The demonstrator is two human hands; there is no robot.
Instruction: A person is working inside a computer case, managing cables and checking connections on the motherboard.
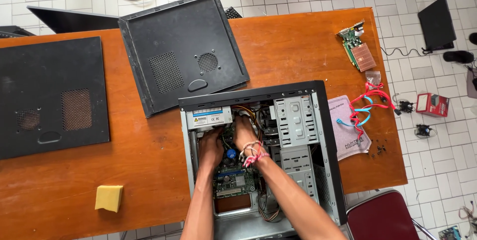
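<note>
A: Position of the case?
B: Open computer case (298,121) lies on its side on the wooden table (288,46), toward the near edge, motherboard (233,175) facing up.

A: Hands?
B: Both inside the case. Left hand (211,148) is curled, knuckles up, just below the power supply (211,117). Right hand (245,133) reaches deeper, fingertips under the bundle of wires (247,112). Cannot tell what either grips, nor how far the fingers are closed. A beaded band (252,151) sits on the right wrist.

A: Obstructions?
B: Power supply and wire bundle crowd the hands from above; drive cage (296,121) walls in the right side.

A: Surroundings?
B: Two black side panels (181,51) (52,96) lie flat on the table's left half. Yellow sponge (109,198) near the front edge. Graphics card (357,46) at the far right corner; red and blue cables (367,103) over a pink booklet (348,131) beside the case.
</note>
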